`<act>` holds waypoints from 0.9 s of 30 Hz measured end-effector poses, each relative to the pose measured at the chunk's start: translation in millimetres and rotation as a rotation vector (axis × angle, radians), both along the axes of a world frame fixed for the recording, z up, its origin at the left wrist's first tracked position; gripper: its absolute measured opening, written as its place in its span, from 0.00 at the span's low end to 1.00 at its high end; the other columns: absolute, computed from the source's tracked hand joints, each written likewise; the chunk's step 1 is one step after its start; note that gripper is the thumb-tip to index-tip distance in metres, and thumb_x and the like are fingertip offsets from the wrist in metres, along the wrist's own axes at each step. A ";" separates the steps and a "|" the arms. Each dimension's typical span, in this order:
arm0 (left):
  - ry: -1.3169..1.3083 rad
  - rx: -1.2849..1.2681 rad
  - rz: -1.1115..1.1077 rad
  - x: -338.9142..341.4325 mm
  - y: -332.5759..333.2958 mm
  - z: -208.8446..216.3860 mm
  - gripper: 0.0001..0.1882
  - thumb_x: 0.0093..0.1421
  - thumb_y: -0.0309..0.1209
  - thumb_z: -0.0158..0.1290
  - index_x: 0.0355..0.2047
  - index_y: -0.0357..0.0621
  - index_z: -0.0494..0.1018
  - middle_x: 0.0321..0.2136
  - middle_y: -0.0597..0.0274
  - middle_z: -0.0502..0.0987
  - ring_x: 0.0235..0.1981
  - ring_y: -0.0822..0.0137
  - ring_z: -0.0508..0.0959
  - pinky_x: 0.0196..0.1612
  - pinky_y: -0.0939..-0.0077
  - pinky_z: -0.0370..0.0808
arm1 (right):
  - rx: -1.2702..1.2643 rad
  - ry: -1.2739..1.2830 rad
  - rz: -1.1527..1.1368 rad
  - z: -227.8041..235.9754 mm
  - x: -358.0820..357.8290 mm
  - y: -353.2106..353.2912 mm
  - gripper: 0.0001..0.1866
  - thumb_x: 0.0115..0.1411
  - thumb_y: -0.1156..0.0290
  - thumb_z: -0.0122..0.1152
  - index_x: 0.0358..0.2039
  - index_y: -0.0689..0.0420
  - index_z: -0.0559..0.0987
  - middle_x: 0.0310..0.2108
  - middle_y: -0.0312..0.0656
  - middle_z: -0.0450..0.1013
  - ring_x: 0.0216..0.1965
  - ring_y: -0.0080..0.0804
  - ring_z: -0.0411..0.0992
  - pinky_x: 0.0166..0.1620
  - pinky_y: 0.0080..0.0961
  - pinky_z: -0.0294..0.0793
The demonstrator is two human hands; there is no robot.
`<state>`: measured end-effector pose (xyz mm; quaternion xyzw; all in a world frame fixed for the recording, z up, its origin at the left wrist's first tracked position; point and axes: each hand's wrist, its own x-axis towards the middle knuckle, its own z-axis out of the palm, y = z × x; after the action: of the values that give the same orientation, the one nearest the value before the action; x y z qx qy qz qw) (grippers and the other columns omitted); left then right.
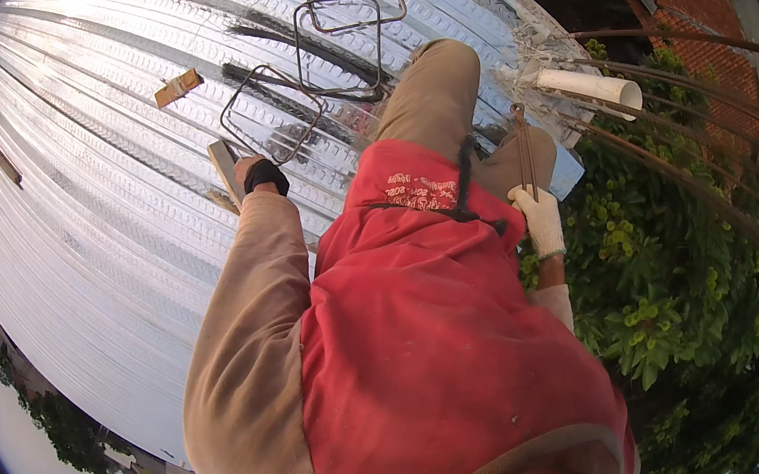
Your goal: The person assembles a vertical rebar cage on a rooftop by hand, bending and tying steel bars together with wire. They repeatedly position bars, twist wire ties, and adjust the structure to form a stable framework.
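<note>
My left hand [254, 171], bare with a black band at the wrist, is down at the ribbed metal deck, touching or just beside a short piece of wood [225, 169]. Its fingers are mostly hidden, so I cannot tell whether it grips the wood. Close to it lies a bent square steel stirrup [273, 114]. My right hand [540, 217], in a pale knit glove, is closed around long, thin, rusty metal bars [525, 153] with a rounded end, pointing away from me beside my knee. Their exact kind is unclear.
Two more square stirrups [379, 38] overlap farther out, near dark bars [304, 44]. An orange-brown block [178, 88] lies on the shiny metal deck [97, 228]. At the deck's right edge, a white pipe [592, 89] and rusty rebars [688, 155] stick out above green foliage [658, 285].
</note>
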<state>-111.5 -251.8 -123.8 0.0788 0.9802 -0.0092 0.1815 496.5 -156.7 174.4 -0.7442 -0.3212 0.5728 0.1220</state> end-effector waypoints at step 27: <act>-0.414 0.226 -0.534 60.0 262.2 43.4 0.25 0.66 0.46 0.61 0.63 0.60 0.79 0.42 0.47 0.88 0.50 0.41 0.86 0.55 0.49 0.80 | -0.236 -0.006 -0.005 28.4 -8.3 64.3 0.12 0.65 0.65 0.63 0.33 0.63 0.84 0.21 0.35 0.75 0.19 0.21 0.69 0.23 0.24 0.67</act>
<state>-51.5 10.4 -80.4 0.3522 0.8623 0.0682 0.3575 488.2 -92.4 202.8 -0.7559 -0.2499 0.6041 0.0340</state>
